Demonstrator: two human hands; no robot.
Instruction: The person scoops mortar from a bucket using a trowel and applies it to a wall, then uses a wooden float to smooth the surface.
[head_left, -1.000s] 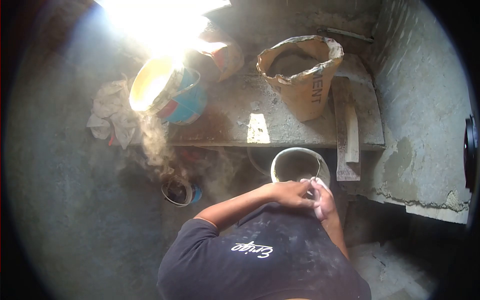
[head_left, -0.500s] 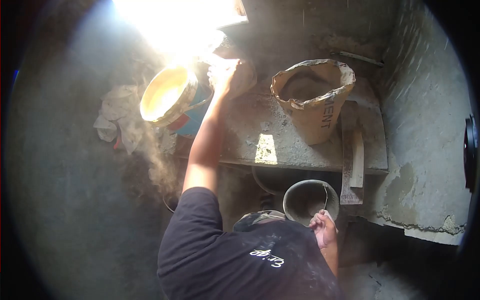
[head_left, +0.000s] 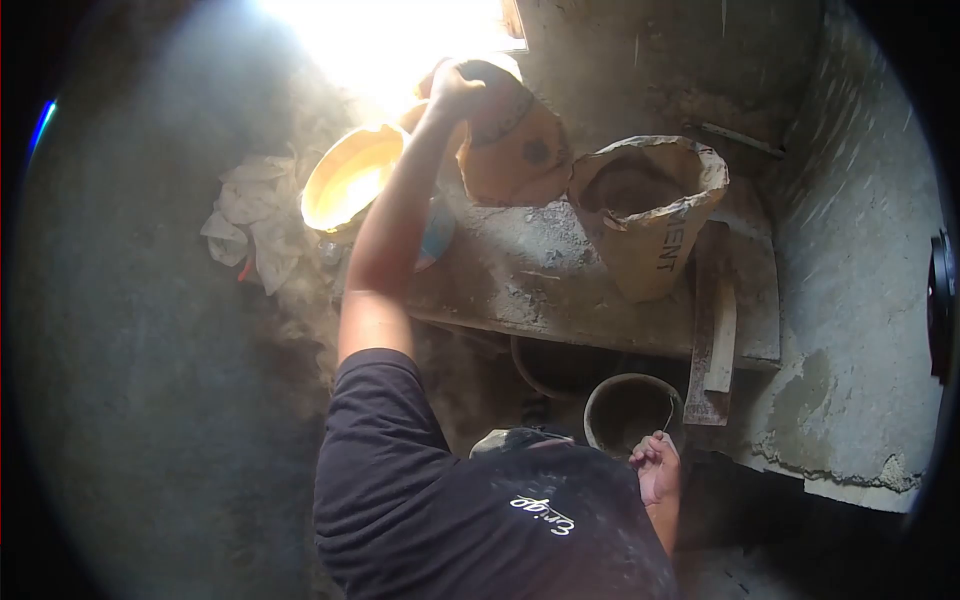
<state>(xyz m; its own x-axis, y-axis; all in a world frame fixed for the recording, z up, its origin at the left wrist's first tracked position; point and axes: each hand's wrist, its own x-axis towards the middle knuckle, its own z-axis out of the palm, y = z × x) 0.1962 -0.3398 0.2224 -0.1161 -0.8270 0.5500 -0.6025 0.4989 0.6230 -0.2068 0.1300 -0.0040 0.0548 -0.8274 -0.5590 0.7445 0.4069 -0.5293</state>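
My left hand (head_left: pixel 458 88) is at the far end of my stretched arm, closed at the left edge of a brown paper bag (head_left: pixel 520 150); glare hides some fingers. Left of my arm, a tilted bucket (head_left: pixel 352 180) shows its bright yellowish inside, with its blue side partly behind my forearm. Low on the right, my right hand (head_left: pixel 656 462) is closed on the thin handle of a grey bucket (head_left: pixel 622 405). An upright cement bag (head_left: pixel 650 240) with a ragged open top holds grey powder.
The dusty concrete ledge (head_left: pixel 500 290) bears the bags. Boards (head_left: pixel 715 335) lean at its right end, by a rough wall (head_left: pixel 850 250). Crumpled pale sacks (head_left: pixel 255 215) lie left, amid airborne dust. A dark round tub (head_left: pixel 555 368) sits below the ledge.
My left hand has shifted slightly up and right, and the brown paper bag beside it shows more fully. The view has shifted a little. My right hand keeps hold of the handle.
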